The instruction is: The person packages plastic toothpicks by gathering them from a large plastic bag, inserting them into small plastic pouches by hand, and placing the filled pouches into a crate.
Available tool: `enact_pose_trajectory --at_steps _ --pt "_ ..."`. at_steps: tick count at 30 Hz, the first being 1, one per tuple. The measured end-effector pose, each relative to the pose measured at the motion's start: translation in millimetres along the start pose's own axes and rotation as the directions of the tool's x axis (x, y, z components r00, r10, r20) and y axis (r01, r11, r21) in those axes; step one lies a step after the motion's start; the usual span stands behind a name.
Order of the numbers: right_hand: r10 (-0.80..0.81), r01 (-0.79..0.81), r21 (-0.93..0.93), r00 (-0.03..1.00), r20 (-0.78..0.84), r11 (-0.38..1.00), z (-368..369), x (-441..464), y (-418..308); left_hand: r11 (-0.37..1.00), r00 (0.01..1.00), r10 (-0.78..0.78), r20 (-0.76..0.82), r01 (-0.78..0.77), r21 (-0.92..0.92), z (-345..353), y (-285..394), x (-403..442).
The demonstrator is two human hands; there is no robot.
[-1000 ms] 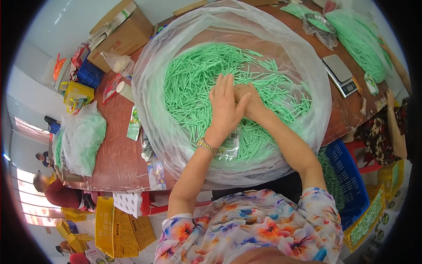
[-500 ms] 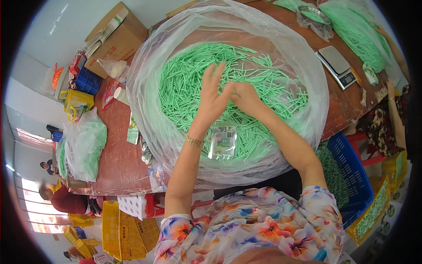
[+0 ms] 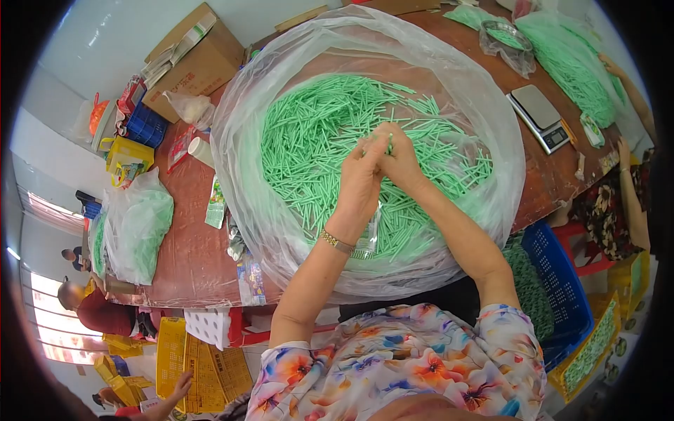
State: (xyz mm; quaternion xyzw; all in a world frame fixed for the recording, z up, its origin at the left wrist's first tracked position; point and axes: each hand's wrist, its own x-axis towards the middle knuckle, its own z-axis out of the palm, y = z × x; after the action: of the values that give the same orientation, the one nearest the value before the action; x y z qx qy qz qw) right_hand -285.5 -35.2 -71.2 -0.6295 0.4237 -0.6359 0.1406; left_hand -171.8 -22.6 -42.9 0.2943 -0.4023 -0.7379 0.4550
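Note:
Loose thin green sticks (image 3: 316, 133) lie heaped inside a large clear plastic bag (image 3: 246, 91) with its sides folded down on the table. Above the heap my two hands meet. My left hand (image 3: 362, 167) is closed, its fingers against those of my right hand (image 3: 400, 156), which is closed too. Ends of a few green sticks show between the fingers; how many is hidden. A small clear printed packet (image 3: 368, 240) lies on the sticks, largely covered by my left wrist.
A digital scale (image 3: 539, 118) and a metal bowl (image 3: 507, 35) stand to the right, near another person's hand (image 3: 609, 64). A blue crate (image 3: 562, 288) is below right. At left are a filled plastic bag (image 3: 144, 224), a paper cup (image 3: 201, 150) and a cardboard box (image 3: 200, 63).
My left hand has closed and come against my right hand; its fingers were spread before. My left forearm now covers more of the packet. Another person's hand has appeared at the lower left.

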Motion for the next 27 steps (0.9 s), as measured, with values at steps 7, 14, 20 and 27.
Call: enact_pose_trajectory --at_steps 7,14,20,27 --pt "0.054 -0.055 0.046 0.998 0.036 0.997 0.6 -3.1 13.2 0.991 0.991 0.045 -0.128 -0.028 0.132 2.0 8.7 -11.8" --pt "0.337 -0.49 0.352 0.846 0.413 0.798 -6.2 -4.5 0.3 0.722 0.869 0.49 0.071 -0.45 0.526 -4.2 23.5 -5.7" --pt "0.46 -0.546 0.072 0.763 0.453 0.835 -11.7 6.1 -16.9 0.847 0.89 0.447 -0.094 -0.387 0.365 -21.6 19.0 10.8" --pt "0.449 -0.411 -0.181 0.833 0.324 0.894 -11.9 4.7 -0.3 0.792 0.807 0.567 -0.168 -0.476 0.382 -27.7 28.3 16.7"
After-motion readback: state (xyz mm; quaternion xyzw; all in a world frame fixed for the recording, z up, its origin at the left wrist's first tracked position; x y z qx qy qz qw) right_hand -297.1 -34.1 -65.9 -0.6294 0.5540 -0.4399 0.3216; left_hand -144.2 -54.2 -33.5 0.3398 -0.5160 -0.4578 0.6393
